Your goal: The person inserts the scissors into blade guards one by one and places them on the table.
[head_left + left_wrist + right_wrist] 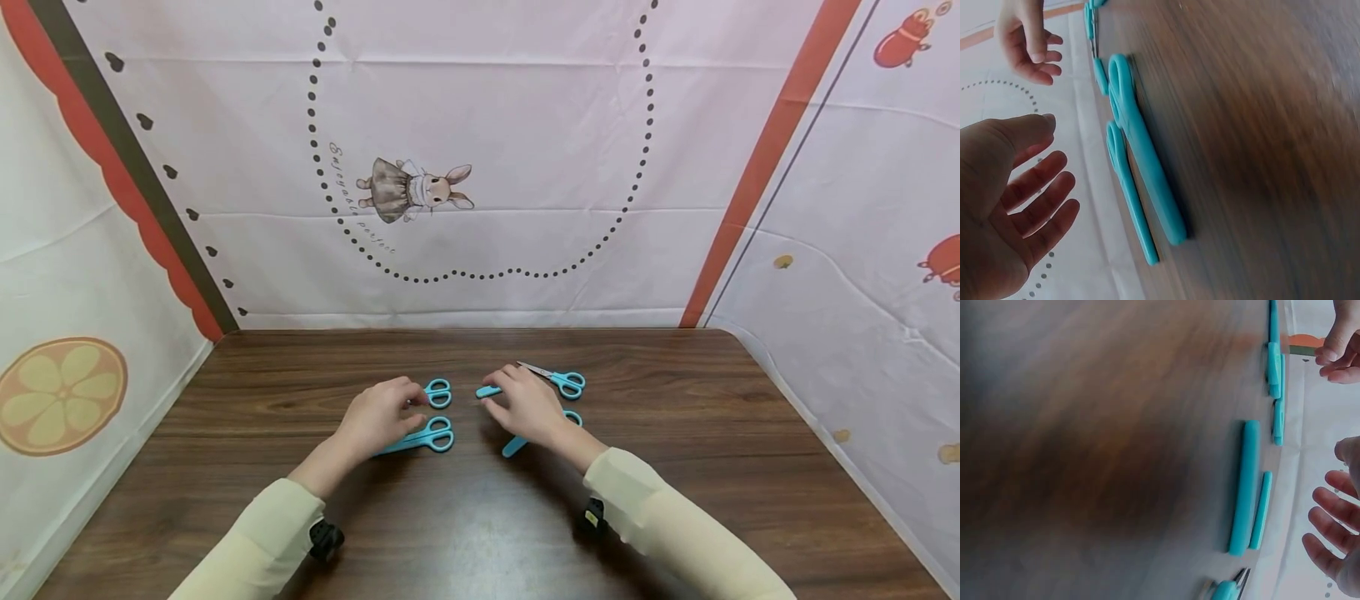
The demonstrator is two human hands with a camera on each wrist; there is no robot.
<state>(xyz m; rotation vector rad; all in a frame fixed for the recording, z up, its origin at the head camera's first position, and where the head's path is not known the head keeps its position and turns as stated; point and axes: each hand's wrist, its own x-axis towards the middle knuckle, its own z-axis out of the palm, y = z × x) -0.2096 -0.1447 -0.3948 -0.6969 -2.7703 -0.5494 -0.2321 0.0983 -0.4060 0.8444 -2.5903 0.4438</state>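
My left hand hovers with loosely bent fingers above two turquoise scissors: the nearer scissors, with a long turquoise blade cover, and the farther scissors, partly behind the hand. In the left wrist view both covered scissors lie side by side, apart from the fingers. My right hand is over a turquoise blade cover and a nearer cover; a turquoise handle loop shows beyond the hand. In the right wrist view a thick cover lies below the spread fingers. Neither hand grips anything.
Scissors with bare metal blades lie behind the right hand. The brown wood table ends at a printed cloth backdrop, with cloth sides left and right.
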